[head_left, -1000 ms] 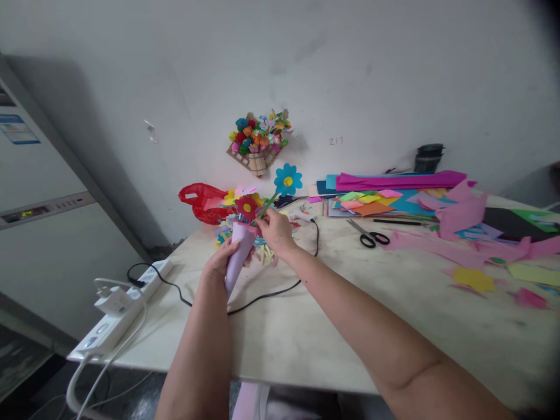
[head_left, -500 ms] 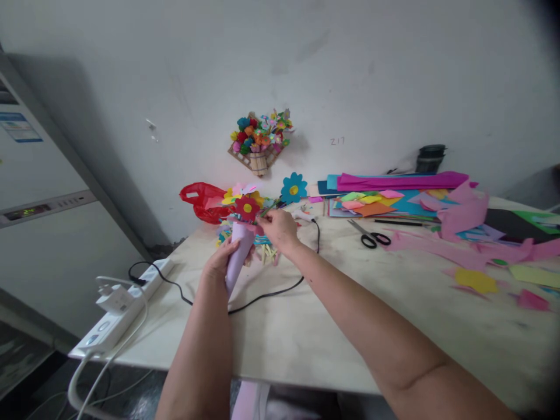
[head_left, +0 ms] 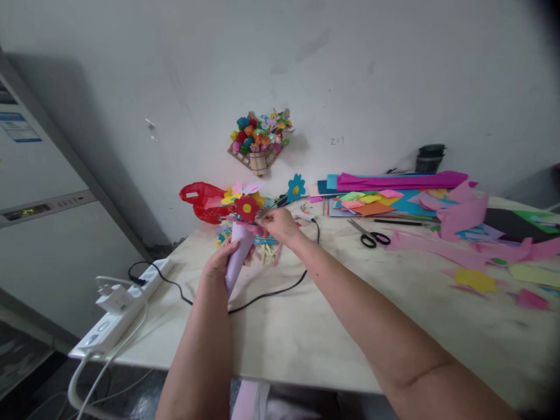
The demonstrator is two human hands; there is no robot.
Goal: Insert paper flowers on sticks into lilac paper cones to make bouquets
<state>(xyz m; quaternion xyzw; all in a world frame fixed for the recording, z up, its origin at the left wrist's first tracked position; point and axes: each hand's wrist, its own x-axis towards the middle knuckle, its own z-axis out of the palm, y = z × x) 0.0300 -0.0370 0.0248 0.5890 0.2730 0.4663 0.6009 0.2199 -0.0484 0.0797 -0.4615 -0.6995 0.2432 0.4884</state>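
Note:
My left hand (head_left: 221, 261) is wrapped round a lilac paper cone (head_left: 238, 256) held upright above the table. A red paper flower with a yellow centre (head_left: 247, 207) sticks out of the cone's mouth. My right hand (head_left: 282, 226) pinches the green stem of a blue paper flower with a yellow centre (head_left: 296, 188). That stem leans low to the right, its lower end at the cone's rim. More paper flowers (head_left: 240, 192), pink and yellow, show behind the red one.
A red plastic bag (head_left: 201, 201) lies behind the cone. Black scissors (head_left: 370, 234), stacked coloured paper (head_left: 385, 195) and pink scraps (head_left: 464, 230) cover the right side of the table (head_left: 306, 332). A white power strip (head_left: 120, 315) with a black cable (head_left: 262, 294) sits at the left edge. A flower basket (head_left: 259, 140) hangs on the wall.
My right hand has tilted the blue flower down and to the right, so its head sits lower and more edge-on. The left hand and the cone have stayed in place.

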